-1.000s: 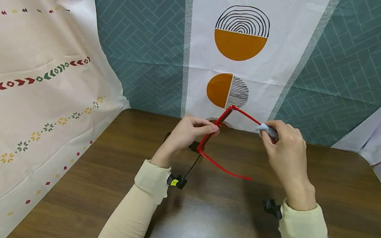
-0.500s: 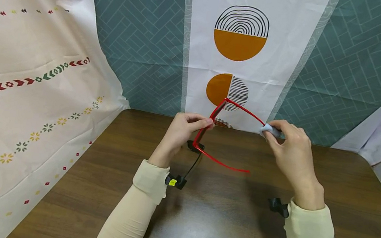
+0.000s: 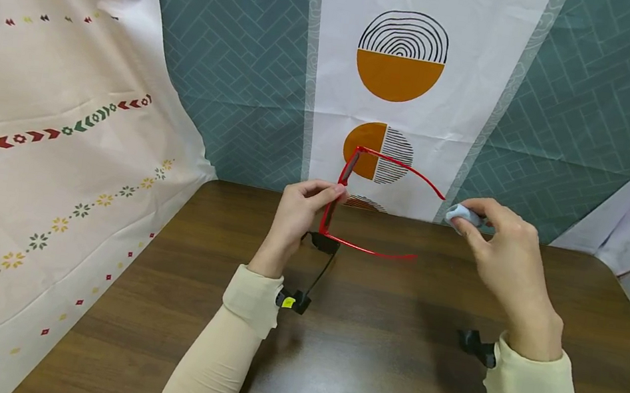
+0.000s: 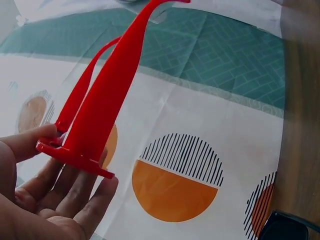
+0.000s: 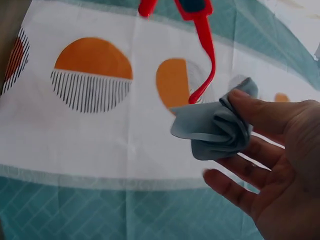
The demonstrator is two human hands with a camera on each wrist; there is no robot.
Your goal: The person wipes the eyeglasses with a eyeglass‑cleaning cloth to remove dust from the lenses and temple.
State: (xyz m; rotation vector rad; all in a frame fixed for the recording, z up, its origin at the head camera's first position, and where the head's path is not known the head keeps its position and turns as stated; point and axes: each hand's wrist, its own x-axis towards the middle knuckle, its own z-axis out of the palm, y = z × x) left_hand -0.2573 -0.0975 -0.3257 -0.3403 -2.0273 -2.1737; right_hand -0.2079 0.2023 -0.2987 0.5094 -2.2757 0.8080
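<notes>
A pair of red glasses (image 3: pixel 329 217) with dark lenses hangs above the table, both temples unfolded and pointing right. My left hand (image 3: pixel 302 211) pinches the front frame near its middle between thumb and fingers. In the left wrist view, one wide red temple (image 4: pixel 102 100) rises from the frame, and the palm lies below it. My right hand (image 3: pixel 513 268) pinches a bunched light blue-grey cloth (image 3: pixel 465 217) just beyond the tip of the far temple. In the right wrist view, that red tip is close to the cloth's upper edge (image 5: pixel 215 130); whether they touch I cannot tell.
On the brown wooden table (image 3: pixel 374 379), a black item (image 3: pixel 325 243) with a thin dark strip lies behind the left wrist, perhaps another pair of glasses. Patterned teal and white cloth (image 3: pixel 235 78) hangs along the back, and cream fabric (image 3: pixel 38 184) drapes at the left.
The cloth has slid along the far temple and off its tip as my right hand moved right. My left hand has moved slightly left and up, turning the glasses.
</notes>
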